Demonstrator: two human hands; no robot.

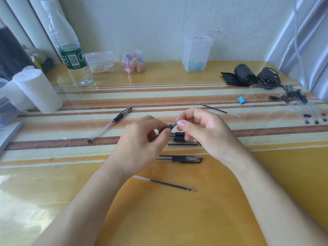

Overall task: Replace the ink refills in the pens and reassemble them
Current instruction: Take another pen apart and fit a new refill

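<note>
Both hands hold one pen (171, 125) above the middle of the table. My left hand (140, 150) grips its black grip section. My right hand (204, 134) pinches the clear front end between thumb and fingers. Under the hands lie more pens (179, 137) and a thin refill (182, 144). A capped pen (179, 159) lies nearer me, with a loose refill (165, 183) in front of it. Another pen (110, 124) lies at the left. A third refill (219, 110) lies to the right, beyond my right hand.
A water bottle (71, 55), a paper roll (38, 91) and small plastic containers (132, 62) stand along the back. At the right are a black roll (243, 75), a cable bundle (268, 78), a blue binder clip (241, 100) and several pens (301, 103).
</note>
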